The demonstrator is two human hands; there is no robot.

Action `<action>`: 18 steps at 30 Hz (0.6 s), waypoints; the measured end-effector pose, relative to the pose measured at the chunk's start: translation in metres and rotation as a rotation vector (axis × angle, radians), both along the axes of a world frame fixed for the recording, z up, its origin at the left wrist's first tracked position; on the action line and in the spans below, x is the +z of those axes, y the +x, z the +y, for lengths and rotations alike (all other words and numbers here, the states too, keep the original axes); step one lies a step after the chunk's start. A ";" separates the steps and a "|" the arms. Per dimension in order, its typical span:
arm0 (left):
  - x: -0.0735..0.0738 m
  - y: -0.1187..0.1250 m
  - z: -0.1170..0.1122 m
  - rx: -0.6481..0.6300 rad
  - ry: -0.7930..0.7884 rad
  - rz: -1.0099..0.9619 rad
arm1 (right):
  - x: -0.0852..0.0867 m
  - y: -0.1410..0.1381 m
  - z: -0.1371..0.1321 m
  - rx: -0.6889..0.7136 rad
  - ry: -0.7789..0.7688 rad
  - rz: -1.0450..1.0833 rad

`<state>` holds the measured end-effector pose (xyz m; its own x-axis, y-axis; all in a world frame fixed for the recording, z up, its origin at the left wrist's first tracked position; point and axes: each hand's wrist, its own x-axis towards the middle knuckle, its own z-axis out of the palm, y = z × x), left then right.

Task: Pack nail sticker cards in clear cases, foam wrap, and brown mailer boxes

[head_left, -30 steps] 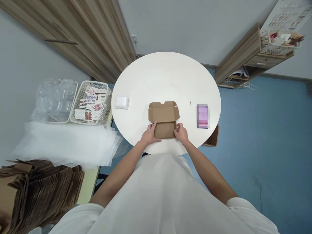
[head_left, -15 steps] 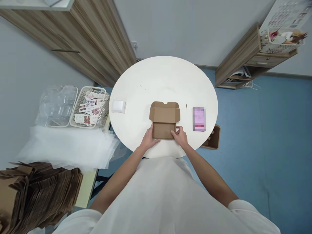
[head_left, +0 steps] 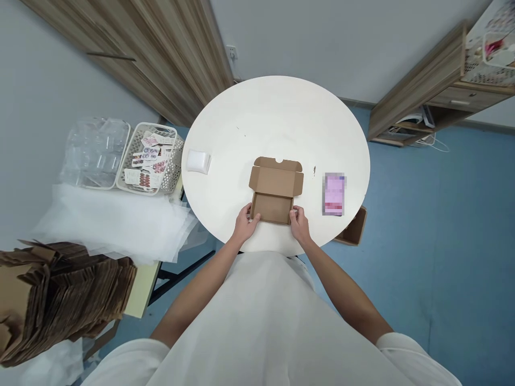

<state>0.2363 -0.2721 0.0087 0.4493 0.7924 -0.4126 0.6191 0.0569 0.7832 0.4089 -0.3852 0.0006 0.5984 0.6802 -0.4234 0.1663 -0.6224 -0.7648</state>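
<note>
An open brown cardboard box (head_left: 272, 208) rests on the white round table (head_left: 277, 118), its flapped lid folded back away from me. Nothing lies inside its shallow tray. My left hand (head_left: 244, 223) grips the near left corner, thumb at the front wall and fingers along the side. On the opposite side, my right hand (head_left: 299, 223) pinches the right wall near its front corner. To the left lies a small white padded packet (head_left: 198, 161). A pink-purple rectangular item (head_left: 334, 194), blurred by pixels, lies to the right of the box.
At left are a white basket of printed cards (head_left: 148, 161), a basket of clear plastic packaging (head_left: 96, 153), white sheets (head_left: 112, 220) and stacked flat cardboard (head_left: 76, 289). A cardboard bin (head_left: 354, 228) stands on the floor beyond the table's right edge. Cabinets flank the far wall.
My right hand has shifted its hold on the box's right wall, and my left thumb has come onto the front corner. The box has turned slightly. The camera view has also shifted.
</note>
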 end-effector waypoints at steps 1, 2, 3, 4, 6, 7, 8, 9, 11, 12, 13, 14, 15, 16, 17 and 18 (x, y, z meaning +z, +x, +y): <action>0.000 0.000 0.002 0.002 -0.003 -0.020 | 0.000 0.000 0.001 -0.005 0.001 0.002; -0.001 0.001 0.005 -0.003 -0.005 -0.039 | -0.001 0.000 0.003 -0.013 0.004 -0.001; -0.002 0.001 0.007 -0.013 -0.010 -0.055 | -0.001 0.000 0.004 -0.032 0.007 -0.015; -0.003 0.000 0.009 -0.033 -0.016 -0.068 | -0.001 -0.001 0.005 -0.065 0.013 -0.044; -0.006 -0.003 0.014 -0.073 -0.023 -0.083 | 0.002 -0.006 0.010 -0.165 0.041 -0.140; -0.006 -0.005 0.017 -0.087 -0.023 -0.085 | 0.005 -0.011 0.013 -0.217 0.069 -0.190; -0.006 -0.009 0.021 -0.097 -0.020 -0.086 | 0.009 -0.018 0.019 -0.258 0.106 -0.232; -0.006 -0.013 0.025 -0.104 -0.014 -0.087 | 0.015 -0.027 0.026 -0.280 0.148 -0.261; -0.005 -0.026 0.039 -0.113 0.006 -0.091 | 0.027 -0.049 0.046 -0.259 0.217 -0.283; -0.004 -0.034 0.049 -0.109 0.027 -0.091 | 0.032 -0.062 0.058 -0.215 0.236 -0.283; -0.004 -0.044 0.061 -0.093 0.059 -0.087 | 0.037 -0.076 0.073 -0.153 0.245 -0.278; -0.004 -0.054 0.074 -0.065 0.102 -0.079 | 0.040 -0.090 0.089 -0.076 0.246 -0.265; -0.005 -0.065 0.089 -0.024 0.152 -0.067 | 0.040 -0.103 0.107 0.010 0.243 -0.242; -0.007 -0.076 0.105 0.028 0.205 -0.052 | 0.039 -0.116 0.125 0.086 0.239 -0.213; -0.008 -0.087 0.123 0.084 0.252 -0.037 | 0.036 -0.128 0.144 0.148 0.233 -0.179; -0.010 -0.096 0.141 0.137 0.284 -0.025 | 0.031 -0.137 0.163 0.187 0.217 -0.134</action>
